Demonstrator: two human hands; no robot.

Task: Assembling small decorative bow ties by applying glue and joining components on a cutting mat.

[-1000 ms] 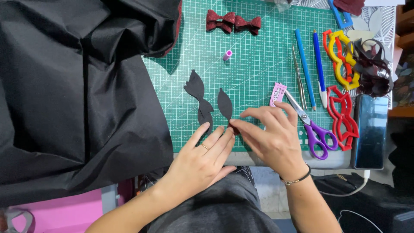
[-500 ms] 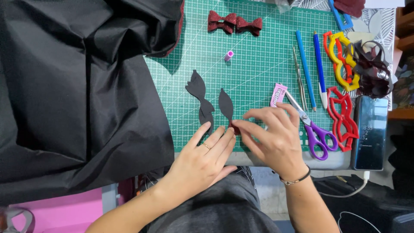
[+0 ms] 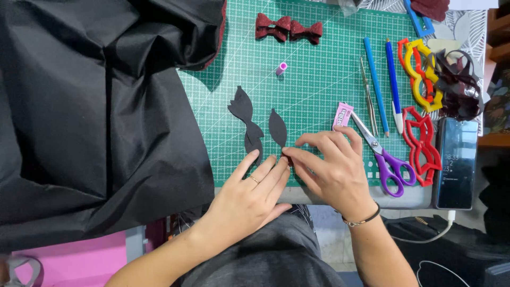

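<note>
Broadly, black fabric [image 3: 95, 117] covers the bench from nine o'clock; a green cutting mat [image 3: 319, 79] fills the middle. At three o'clock lie purple-handled scissors [image 3: 390, 165]. Both hands meet at six o'clock: left hand [image 3: 249, 194] flat, fingers pressing, holding nothing; right hand [image 3: 332, 170] pinching a small leaf-shaped black cutout [image 3: 277, 128] at its lower tip. The step looks like folding or pleating; next calls for a steady pinch.

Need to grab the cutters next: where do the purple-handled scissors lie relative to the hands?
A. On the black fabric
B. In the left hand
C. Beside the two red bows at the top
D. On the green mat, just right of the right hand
D: the purple-handled scissors lie on the green mat, right beside the right hand.
</note>
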